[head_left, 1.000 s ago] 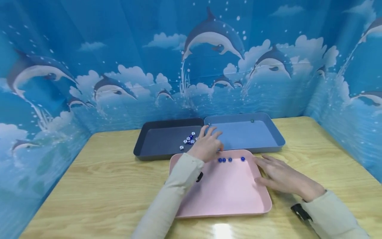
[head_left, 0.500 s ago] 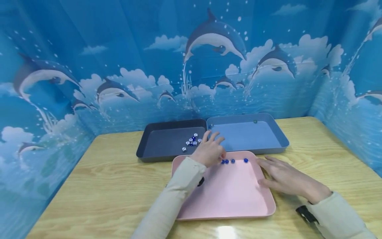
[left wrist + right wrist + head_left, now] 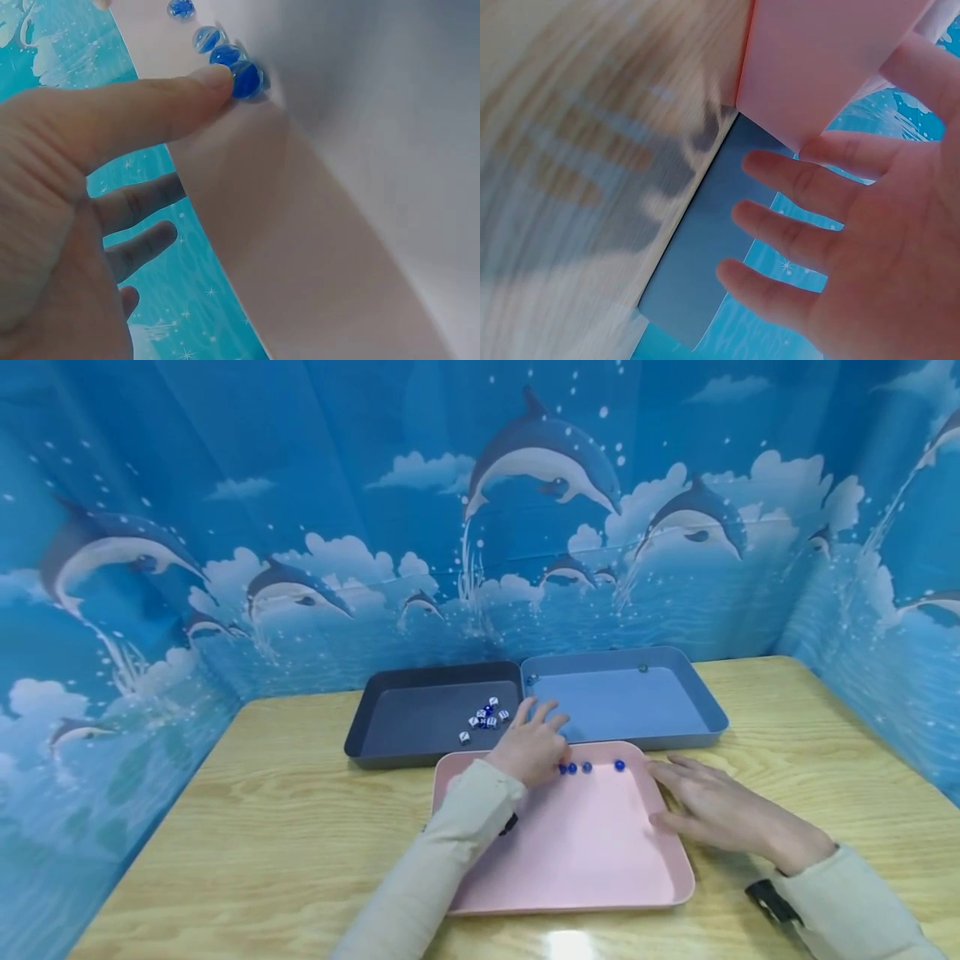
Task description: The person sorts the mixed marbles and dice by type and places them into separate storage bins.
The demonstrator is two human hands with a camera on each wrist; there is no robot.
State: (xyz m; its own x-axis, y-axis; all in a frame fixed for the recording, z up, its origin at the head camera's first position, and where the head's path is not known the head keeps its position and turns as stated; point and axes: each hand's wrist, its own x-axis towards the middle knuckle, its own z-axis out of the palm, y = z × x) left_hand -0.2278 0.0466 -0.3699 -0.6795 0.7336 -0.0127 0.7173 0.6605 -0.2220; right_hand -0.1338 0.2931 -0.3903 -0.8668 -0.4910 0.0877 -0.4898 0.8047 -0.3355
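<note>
A pink tray (image 3: 577, 843) lies in front. Four or so is not needed here: several blue glass marbles (image 3: 587, 767) line its far edge. My left hand (image 3: 531, 750) reaches over that edge, and in the left wrist view its thumb tip touches the end blue marble (image 3: 246, 79). Three of its fingers spread beyond the rim; the index finger is hidden behind the thumb, so I cannot tell whether the marble is pinched. My right hand (image 3: 708, 802) rests at the tray's right wall, thumb over the rim, its other fingers (image 3: 791, 232) extended along the outside.
Behind stand a dark grey tray (image 3: 405, 710) with a cluster of dice (image 3: 482, 718) and a blue-grey tray (image 3: 630, 706) with a marble (image 3: 642, 668) at its far side and another (image 3: 532, 679) in its left corner. A dolphin-print curtain (image 3: 360, 510) closes off the wooden table (image 3: 285, 827).
My left hand has come back from the blue-grey tray to the row of marbles, its thumb lowered to the end one. My right hand has stayed at the pink tray's side.
</note>
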